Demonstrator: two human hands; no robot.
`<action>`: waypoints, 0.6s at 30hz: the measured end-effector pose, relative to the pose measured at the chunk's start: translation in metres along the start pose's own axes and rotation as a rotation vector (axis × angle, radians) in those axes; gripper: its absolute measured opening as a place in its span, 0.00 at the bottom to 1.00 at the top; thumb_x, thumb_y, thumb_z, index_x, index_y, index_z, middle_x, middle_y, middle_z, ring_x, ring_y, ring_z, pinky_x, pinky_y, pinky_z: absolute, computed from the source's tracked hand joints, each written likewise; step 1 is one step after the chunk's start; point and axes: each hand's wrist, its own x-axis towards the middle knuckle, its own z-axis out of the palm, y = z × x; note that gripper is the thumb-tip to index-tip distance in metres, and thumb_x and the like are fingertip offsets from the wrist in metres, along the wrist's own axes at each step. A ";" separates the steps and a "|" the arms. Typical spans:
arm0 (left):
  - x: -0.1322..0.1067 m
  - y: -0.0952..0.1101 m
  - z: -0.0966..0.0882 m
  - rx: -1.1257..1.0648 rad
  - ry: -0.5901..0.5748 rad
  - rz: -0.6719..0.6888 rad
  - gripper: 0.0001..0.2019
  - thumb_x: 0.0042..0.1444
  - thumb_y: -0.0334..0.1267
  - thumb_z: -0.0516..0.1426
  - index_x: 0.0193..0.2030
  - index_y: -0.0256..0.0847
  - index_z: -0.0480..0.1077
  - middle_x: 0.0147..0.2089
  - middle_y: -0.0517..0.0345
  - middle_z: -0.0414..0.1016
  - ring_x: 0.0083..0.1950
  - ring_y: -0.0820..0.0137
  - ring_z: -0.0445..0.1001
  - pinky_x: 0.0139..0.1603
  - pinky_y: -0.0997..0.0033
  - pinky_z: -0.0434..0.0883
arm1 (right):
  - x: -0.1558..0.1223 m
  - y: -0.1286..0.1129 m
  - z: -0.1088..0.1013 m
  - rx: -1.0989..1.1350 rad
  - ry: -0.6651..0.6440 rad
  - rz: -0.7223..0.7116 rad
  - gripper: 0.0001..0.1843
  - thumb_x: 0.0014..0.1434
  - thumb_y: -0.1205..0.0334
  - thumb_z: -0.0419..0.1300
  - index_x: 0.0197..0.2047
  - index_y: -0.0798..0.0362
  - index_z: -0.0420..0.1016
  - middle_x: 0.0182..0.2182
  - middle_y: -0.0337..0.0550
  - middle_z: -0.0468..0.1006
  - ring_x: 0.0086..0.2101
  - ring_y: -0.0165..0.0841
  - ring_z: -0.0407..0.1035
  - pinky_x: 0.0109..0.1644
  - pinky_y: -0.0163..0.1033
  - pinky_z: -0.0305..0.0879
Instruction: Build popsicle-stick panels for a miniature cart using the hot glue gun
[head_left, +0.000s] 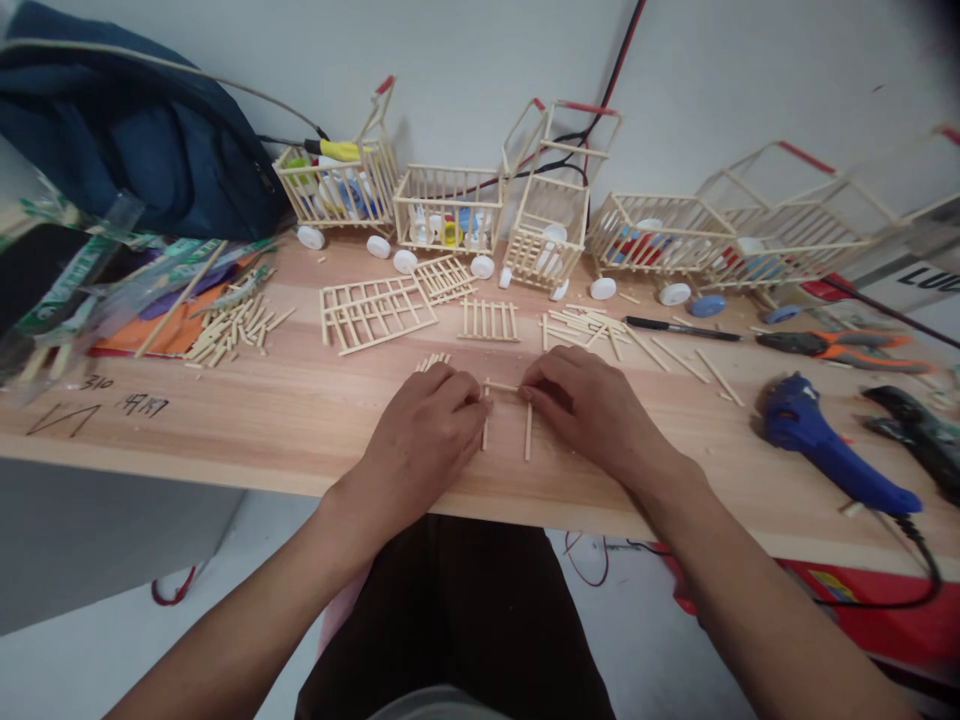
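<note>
Both my hands rest on the wooden table (300,420) near its front edge. Between them lies a small frame of thin wooden sticks (507,415): one cross stick on top and two uprights pointing toward me. My left hand (427,435) has its fingers curled and pinched on the frame's left end. My right hand (592,405) pinches the right end of the cross stick. A few loose short sticks (433,361) lie just behind my left hand.
Flat stick grids (375,312) and a stick pile (232,328) lie mid-table. Several stick carts (448,212) with white wheels line the wall. A blue glue gun (825,445), pliers (840,347), a pen (679,328) sit right; a dark bag (135,140) at left.
</note>
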 end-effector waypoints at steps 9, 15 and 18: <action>-0.001 0.000 0.002 -0.044 0.013 -0.035 0.07 0.59 0.28 0.56 0.39 0.37 0.76 0.38 0.54 0.74 0.42 0.64 0.68 0.47 0.61 0.71 | 0.000 0.000 -0.001 -0.015 0.004 -0.020 0.04 0.63 0.64 0.57 0.35 0.51 0.70 0.33 0.42 0.73 0.38 0.36 0.66 0.43 0.42 0.60; -0.001 0.001 0.000 -0.064 0.081 -0.063 0.12 0.57 0.24 0.54 0.44 0.33 0.75 0.40 0.51 0.75 0.44 0.63 0.68 0.48 0.60 0.71 | -0.001 0.000 0.000 -0.027 -0.007 -0.012 0.04 0.63 0.64 0.57 0.35 0.51 0.70 0.33 0.42 0.74 0.38 0.37 0.66 0.44 0.42 0.60; 0.001 0.002 0.000 0.005 0.105 -0.001 0.13 0.59 0.25 0.53 0.48 0.31 0.74 0.48 0.49 0.76 0.48 0.60 0.67 0.51 0.57 0.70 | -0.001 -0.001 -0.001 -0.037 -0.012 -0.011 0.05 0.64 0.63 0.56 0.35 0.51 0.70 0.33 0.43 0.74 0.38 0.37 0.66 0.43 0.42 0.60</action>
